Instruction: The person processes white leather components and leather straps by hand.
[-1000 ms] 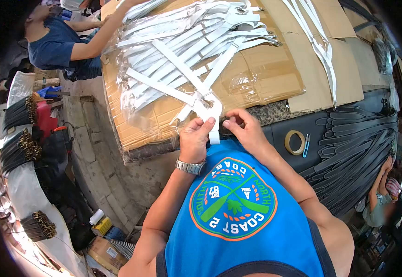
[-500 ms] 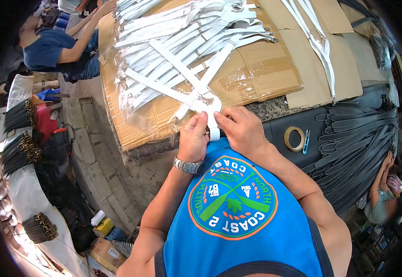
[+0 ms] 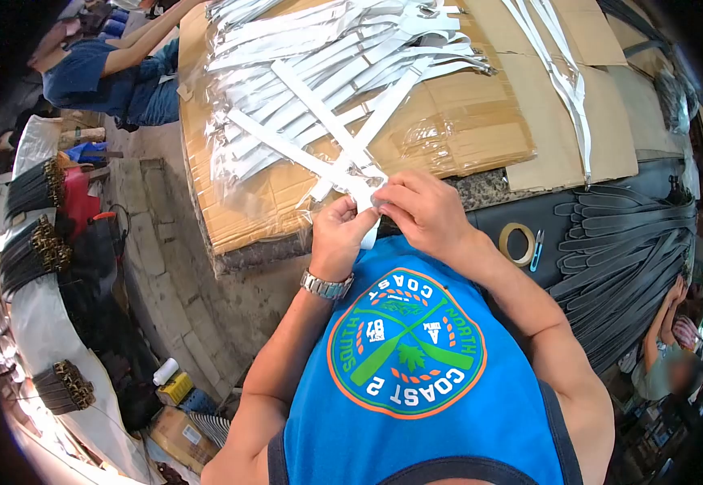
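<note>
A pair of white suspenders [image 3: 316, 111] reaches from the cardboard's near edge to my hands, its straps crossing in front of me. My left hand [image 3: 338, 236], with a metal watch at the wrist, pinches the near strap end between thumb and fingers. Close on its right, my right hand [image 3: 424, 212] has thumb and fingertips pressed on the same strap near the metal fitting. What lies right under those fingertips is hidden. Just beyond, a pile of white suspenders [image 3: 311, 52] with metal clips lies on clear plastic.
Cardboard [image 3: 440, 145] covers the table, with another pair of white suspenders [image 3: 571, 90] on the right. A tape roll [image 3: 503, 243], blue snips [image 3: 536, 252] and black straps [image 3: 610, 250] lie nearer right. A person [image 3: 85, 73] is at the left; another [image 3: 665, 356] at the right.
My right fingertips have closed in over the strap beside the fitting. My left thumb has shifted inward along the strap, towards the right hand. The view has moved slightly.
</note>
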Available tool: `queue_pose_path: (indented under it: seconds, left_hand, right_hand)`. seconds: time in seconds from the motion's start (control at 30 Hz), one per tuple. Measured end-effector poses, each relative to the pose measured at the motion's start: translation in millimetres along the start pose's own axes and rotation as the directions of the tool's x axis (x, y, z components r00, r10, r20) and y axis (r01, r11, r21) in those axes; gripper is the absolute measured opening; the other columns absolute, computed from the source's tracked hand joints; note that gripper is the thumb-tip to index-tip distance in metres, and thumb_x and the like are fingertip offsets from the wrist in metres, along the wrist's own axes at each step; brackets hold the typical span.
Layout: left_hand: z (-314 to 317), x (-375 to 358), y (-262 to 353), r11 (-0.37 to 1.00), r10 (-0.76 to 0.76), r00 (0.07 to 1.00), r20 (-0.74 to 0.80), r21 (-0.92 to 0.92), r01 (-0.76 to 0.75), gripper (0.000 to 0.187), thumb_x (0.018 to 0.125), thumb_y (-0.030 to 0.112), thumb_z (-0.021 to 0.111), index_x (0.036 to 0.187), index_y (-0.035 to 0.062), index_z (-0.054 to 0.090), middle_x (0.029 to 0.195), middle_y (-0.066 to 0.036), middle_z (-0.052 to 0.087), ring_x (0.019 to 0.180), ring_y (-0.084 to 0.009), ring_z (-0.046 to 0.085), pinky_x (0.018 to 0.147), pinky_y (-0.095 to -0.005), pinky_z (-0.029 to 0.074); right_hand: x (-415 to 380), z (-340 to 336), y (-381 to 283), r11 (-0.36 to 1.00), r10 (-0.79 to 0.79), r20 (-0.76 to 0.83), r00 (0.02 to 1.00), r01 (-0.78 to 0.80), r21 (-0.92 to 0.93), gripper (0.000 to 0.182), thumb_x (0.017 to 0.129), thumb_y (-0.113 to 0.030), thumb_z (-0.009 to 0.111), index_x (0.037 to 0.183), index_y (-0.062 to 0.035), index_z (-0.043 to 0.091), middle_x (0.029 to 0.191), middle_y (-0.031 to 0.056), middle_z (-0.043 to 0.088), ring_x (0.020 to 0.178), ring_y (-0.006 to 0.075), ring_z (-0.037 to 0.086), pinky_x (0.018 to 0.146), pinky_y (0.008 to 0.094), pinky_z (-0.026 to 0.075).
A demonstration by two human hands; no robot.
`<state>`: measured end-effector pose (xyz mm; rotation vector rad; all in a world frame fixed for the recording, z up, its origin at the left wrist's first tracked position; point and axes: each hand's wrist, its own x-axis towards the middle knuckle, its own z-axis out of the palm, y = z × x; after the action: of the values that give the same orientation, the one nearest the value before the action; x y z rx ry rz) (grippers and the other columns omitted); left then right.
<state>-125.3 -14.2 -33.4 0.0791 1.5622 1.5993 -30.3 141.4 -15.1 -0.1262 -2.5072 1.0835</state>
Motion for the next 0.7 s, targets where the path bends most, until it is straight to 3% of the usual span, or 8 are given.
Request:
queue_pose_path:
  seconds: [0.07,0.17,0.27,0.37,0.47,0.57,0.7]
  left_hand:
    - [-6.7,-1.6,3.9,0.986,-0.005,0.999,0.048,0.165,-0.003,0.014,0.089,0.008,0.07,0.1,-0.0004,0.066,0.083,0.001,0.066,0.069,-0.0019,0.056,0.057,-0.0194,0.042]
    - [-3.0,-4.5,5.5,0.974,0.001,0.999,0.05,0.228,-0.012,0.016,0.088,0.01,0.07,0.098,-0.0014,0.069,0.073,0.006,0.06,0.06,0.0004,0.046,0.049,-0.0208,0.035]
    - [-12.0,1.3,-8.9,0.963,0.021,0.998,0.066,0.267,-0.038,0.018,0.087,0.012,0.071,0.098,-0.0016,0.069,0.073,0.005,0.061,0.06,-0.0001,0.047,0.05,-0.0209,0.035]
    - [-8.2,1.5,-7.7,0.959,0.053,0.998,0.04,0.276,-0.062,0.017,0.087,0.012,0.071,0.097,-0.002,0.069,0.074,0.004,0.062,0.06,-0.0008,0.047,0.05,-0.0212,0.035]
    - [-6.1,-1.7,4.5,0.975,-0.095,0.994,0.057,0.204,0.082,0.015,0.088,0.011,0.072,0.097,-0.0004,0.068,0.08,0.004,0.065,0.064,-0.0012,0.052,0.053,-0.0196,0.037]
    - [-5.5,-1.7,8.6,0.974,-0.072,0.997,0.037,0.22,0.062,0.016,0.088,0.011,0.072,0.098,-0.0008,0.068,0.079,0.003,0.065,0.064,-0.0012,0.052,0.053,-0.0202,0.037]
    - [-8.2,4.3,4.9,0.958,-0.096,0.992,0.087,0.279,0.068,0.014,0.087,0.009,0.072,0.096,-0.001,0.068,0.079,0.004,0.064,0.064,-0.0014,0.051,0.053,-0.0202,0.038]
  right_hand:
    - [12.1,-0.7,-0.5,0.994,-0.107,-0.002,0.994,0.107,-0.03,0.012,0.079,-0.01,0.07,0.089,-0.0076,0.065,0.091,0.0077,0.063,0.088,0.0298,0.063,0.071,0.0415,0.052]
    - [22.0,-2.8,2.0,0.976,-0.205,0.119,0.972,0.212,-0.046,0.012,0.076,-0.01,0.069,0.086,-0.0075,0.062,0.089,0.0067,0.061,0.087,0.028,0.062,0.071,0.0404,0.051]
    - [26.1,-3.1,6.1,0.933,-0.286,0.258,0.923,0.329,-0.145,0.012,0.075,-0.009,0.067,0.085,-0.0076,0.061,0.088,0.0064,0.061,0.085,0.0274,0.063,0.069,0.04,0.051]
    - [29.0,-2.2,5.3,0.903,-0.334,0.279,0.901,0.391,-0.181,0.012,0.074,-0.01,0.065,0.085,-0.0077,0.061,0.087,0.0067,0.06,0.083,0.0268,0.063,0.066,0.0395,0.05]
    - [31.0,-0.8,11.1,0.917,-0.325,0.139,0.935,0.348,-0.195,0.013,0.073,-0.01,0.067,0.085,-0.0081,0.06,0.084,0.0061,0.059,0.079,0.0266,0.062,0.066,0.0393,0.05]
    - [30.3,-7.4,8.2,0.945,-0.28,0.125,0.952,0.296,-0.142,0.015,0.072,-0.01,0.068,0.084,-0.0087,0.06,0.082,0.0058,0.057,0.078,0.0265,0.061,0.067,0.0393,0.05]
    - [25.1,-7.7,11.8,0.927,-0.303,0.207,0.93,0.338,-0.164,0.015,0.071,-0.009,0.068,0.084,-0.0101,0.06,0.082,0.0053,0.057,0.079,0.026,0.061,0.067,0.0396,0.049]
